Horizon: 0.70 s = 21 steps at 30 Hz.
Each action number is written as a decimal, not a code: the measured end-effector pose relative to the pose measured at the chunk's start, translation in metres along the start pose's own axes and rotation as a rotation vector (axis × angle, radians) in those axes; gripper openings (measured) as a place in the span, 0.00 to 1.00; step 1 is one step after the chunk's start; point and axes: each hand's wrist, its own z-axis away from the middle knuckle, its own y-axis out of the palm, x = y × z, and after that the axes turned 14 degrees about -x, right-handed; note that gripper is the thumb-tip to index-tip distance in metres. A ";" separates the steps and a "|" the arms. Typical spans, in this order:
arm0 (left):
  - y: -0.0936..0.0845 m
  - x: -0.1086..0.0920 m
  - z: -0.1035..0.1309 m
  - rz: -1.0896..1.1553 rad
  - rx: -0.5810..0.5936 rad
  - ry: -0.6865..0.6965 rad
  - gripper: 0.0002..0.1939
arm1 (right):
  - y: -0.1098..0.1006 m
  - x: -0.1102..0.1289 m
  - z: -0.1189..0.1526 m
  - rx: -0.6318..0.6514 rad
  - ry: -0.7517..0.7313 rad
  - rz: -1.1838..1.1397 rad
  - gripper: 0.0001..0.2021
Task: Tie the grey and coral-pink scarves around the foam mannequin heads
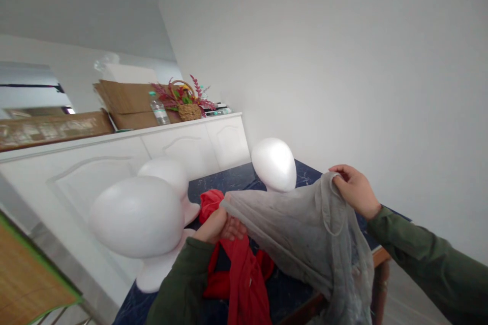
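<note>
A thin, see-through grey cloth (297,218) is stretched between my two hands and hangs down over the table's front edge. My left hand (221,226) grips its left corner, thumb on top and fingers underneath. My right hand (354,190) pinches the upper right edge, where the fabric folds into a loop. Below my left hand, a red cloth (246,279) lies crumpled on the dark blue marbled table (232,179). Beyond the grey cloth stands a smooth white head form (274,162). Left of my left hand are two more, a near head form (137,218) and a partly hidden head form (165,175).
Behind the table runs a white cabinet (183,148). On it are cardboard boxes (129,104), a plastic bottle (159,110) and a wicker basket (189,111) of artificial flowers. A yellow-brown surface with a green edge (30,274) is at lower left. A plain wall (343,61) rises at right.
</note>
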 end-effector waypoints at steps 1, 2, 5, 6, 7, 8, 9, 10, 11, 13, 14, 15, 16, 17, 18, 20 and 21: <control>0.006 -0.004 0.003 0.033 0.145 -0.092 0.19 | 0.000 0.003 0.000 -0.010 -0.012 0.013 0.14; 0.012 -0.008 0.007 0.086 0.288 -0.158 0.24 | 0.001 0.007 0.000 -0.017 -0.032 0.030 0.14; 0.022 -0.014 0.017 0.320 0.555 -0.208 0.35 | 0.004 0.019 0.003 -0.026 -0.134 0.096 0.13; 0.023 -0.014 0.020 0.373 0.604 -0.234 0.38 | 0.006 0.023 0.005 -0.027 -0.173 0.114 0.11; 0.024 -0.013 0.022 0.418 0.633 -0.259 0.41 | 0.009 0.028 0.007 -0.022 -0.208 0.130 0.10; 0.025 -0.011 0.024 0.463 0.633 -0.268 0.42 | 0.012 0.032 0.008 -0.009 -0.238 0.146 0.08; 0.026 -0.010 0.025 0.516 0.596 -0.255 0.41 | 0.015 0.036 0.010 0.014 -0.261 0.158 0.09; 0.028 -0.008 0.025 0.574 0.526 -0.232 0.40 | 0.018 0.039 0.012 0.044 -0.276 0.166 0.10; 0.031 -0.008 0.023 0.636 0.434 -0.202 0.38 | 0.021 0.043 0.014 0.073 -0.282 0.170 0.11; 0.039 -0.009 0.018 0.752 0.247 -0.135 0.32 | 0.027 0.048 0.016 0.111 -0.287 0.175 0.12; 0.044 -0.011 0.014 0.791 0.177 -0.105 0.30 | 0.029 0.051 0.017 0.118 -0.297 0.180 0.13; 0.047 -0.013 0.009 0.812 0.129 -0.082 0.29 | 0.031 0.053 0.018 0.116 -0.316 0.185 0.14; 0.050 -0.015 0.005 0.818 0.099 -0.074 0.28 | 0.032 0.055 0.018 0.104 -0.346 0.186 0.14; 0.052 -0.017 0.000 0.814 0.084 -0.081 0.28 | 0.032 0.056 0.019 0.089 -0.384 0.183 0.15; 0.052 -0.018 -0.004 0.807 0.079 -0.098 0.28 | 0.032 0.057 0.019 0.073 -0.423 0.175 0.15; 0.050 -0.018 -0.011 0.800 0.102 -0.139 0.30 | 0.030 0.058 0.018 0.041 -0.471 0.155 0.14; 0.047 -0.017 -0.013 0.793 0.131 -0.153 0.31 | 0.027 0.059 0.017 0.026 -0.452 0.147 0.14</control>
